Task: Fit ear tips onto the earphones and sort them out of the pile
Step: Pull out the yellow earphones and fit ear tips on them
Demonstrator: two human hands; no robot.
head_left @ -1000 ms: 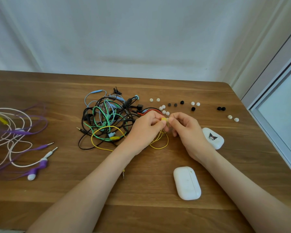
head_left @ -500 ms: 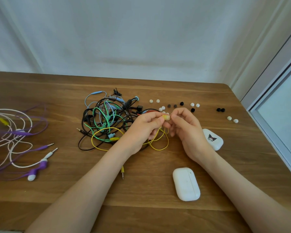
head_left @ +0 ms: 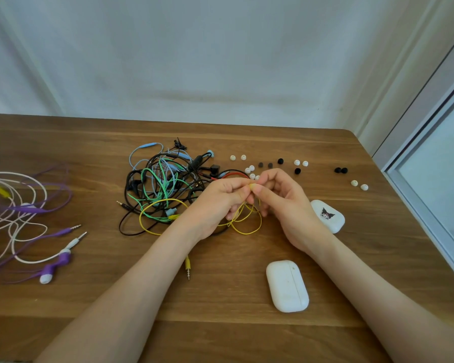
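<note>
Over table (head_left: 89, 310), both hands (head_left: 220, 203) (head_left: 286, 205) on earbud (head_left: 252, 186)

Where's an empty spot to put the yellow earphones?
Bare wood lies between the purple and white earphones and the tangled cable pile, and along the far edge of the wooden table. Crowded around the small loose ear tips and the cartoon-printed white case.

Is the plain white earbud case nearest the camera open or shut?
Shut: the white case lies flat on the table with its lid closed, only a thin seam line showing.
</note>
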